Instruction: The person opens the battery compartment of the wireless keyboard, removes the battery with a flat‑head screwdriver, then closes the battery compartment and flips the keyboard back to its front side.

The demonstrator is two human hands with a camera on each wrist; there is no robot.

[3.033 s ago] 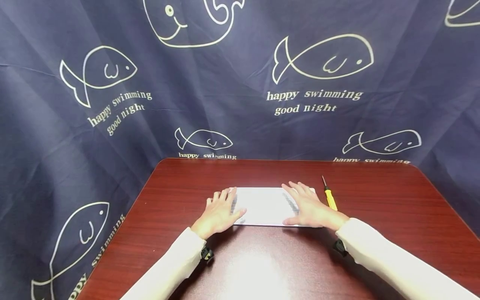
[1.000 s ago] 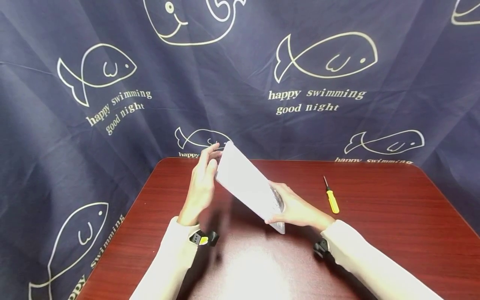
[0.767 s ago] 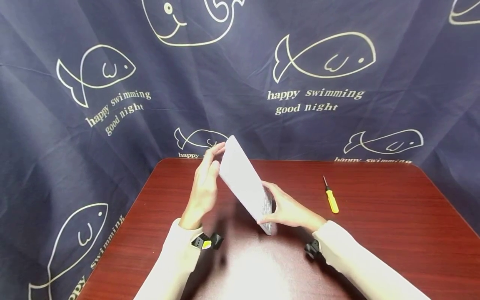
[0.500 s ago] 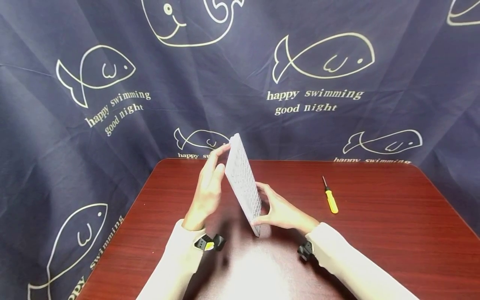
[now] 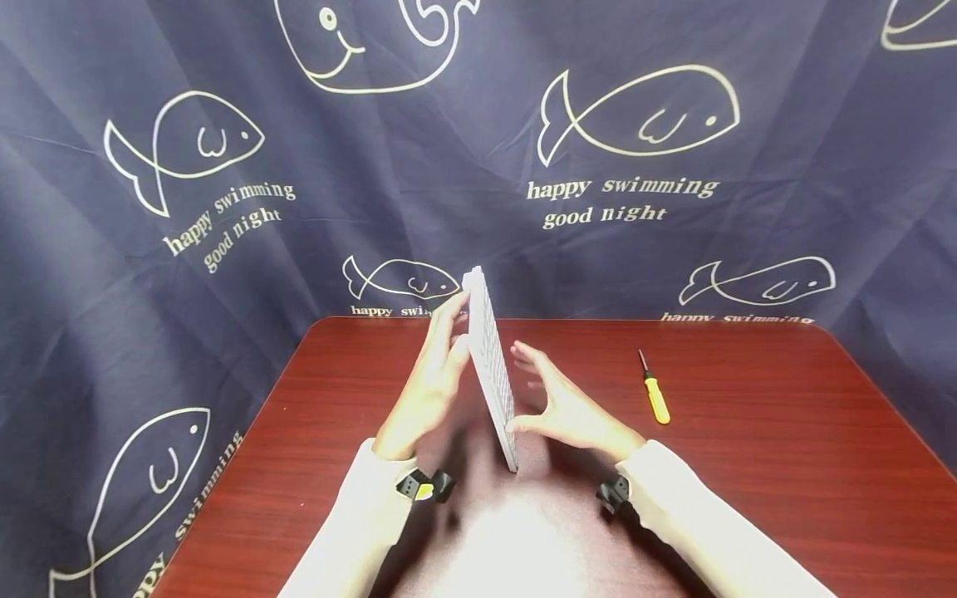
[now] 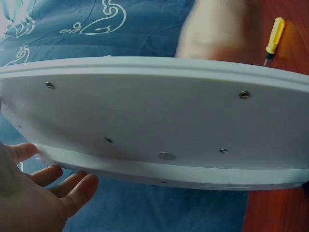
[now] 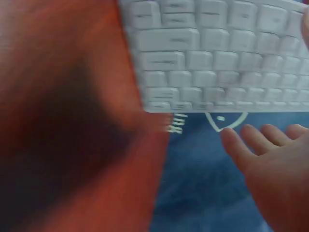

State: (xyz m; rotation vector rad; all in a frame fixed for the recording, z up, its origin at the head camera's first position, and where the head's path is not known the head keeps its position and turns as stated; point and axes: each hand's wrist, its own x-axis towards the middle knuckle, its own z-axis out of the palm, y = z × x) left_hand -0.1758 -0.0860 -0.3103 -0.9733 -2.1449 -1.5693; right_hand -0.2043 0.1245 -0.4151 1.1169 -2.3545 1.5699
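Note:
A white keyboard [image 5: 489, 365] stands steeply on one short end, tilted left at the top, its keys facing right. In the head view, my left hand [image 5: 428, 390] holds it near the upper end, thumb on the near edge and fingers on the far side. Screws dot its plain back [image 6: 145, 116] in the left wrist view, where the left fingers [image 6: 77, 191] touch one long edge. My right hand [image 5: 576, 415] is spread beside the key side, its thumb by the lower part and its fingers apart from the keyboard. Rows of keys [image 7: 212, 60] show in the right wrist view.
A screwdriver with a yellow handle [image 5: 656, 401] lies on the reddish-brown table [image 5: 748, 440], to the right of the right hand. Behind the table hangs a dark blue curtain [image 5: 493, 232] with fish drawings. Glare whitens the near middle of the table.
The keyboard, flat under both hands at first, has been raised onto its end and turned so its keys face right. Lately the right fingers have come away from it; the left hand stays on.

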